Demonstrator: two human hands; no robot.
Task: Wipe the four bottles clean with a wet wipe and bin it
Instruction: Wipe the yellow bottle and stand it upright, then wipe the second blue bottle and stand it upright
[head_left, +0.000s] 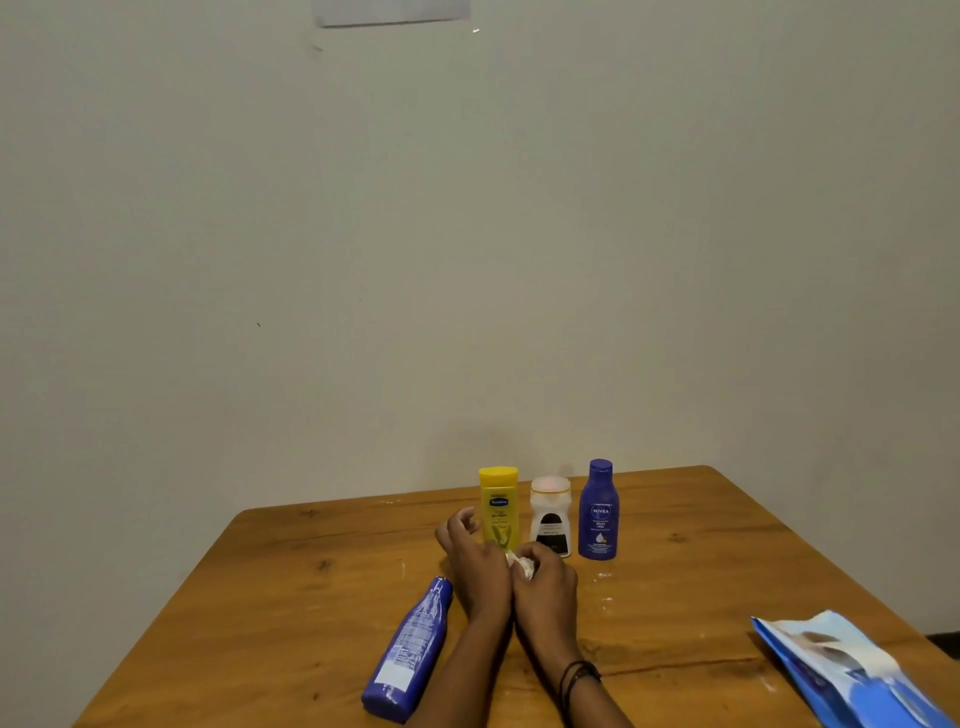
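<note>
Three bottles stand in a row at the far side of the wooden table (260, 597): a yellow bottle (498, 506), a white bottle (550, 514) with a dark label, and a small blue bottle (599, 512). A large blue bottle (408, 654) lies on its side to the left of my arms. My right hand (545, 577) grips a crumpled white wet wipe (521, 565). Pressed against it on the left, my left hand (475, 561) touches the wipe with curled fingers, just in front of the yellow bottle.
A blue and white wet wipe packet (847, 670) lies at the table's right front edge. Small white smears mark the wood near the small blue bottle. A plain wall rises right behind the table. No bin is in view.
</note>
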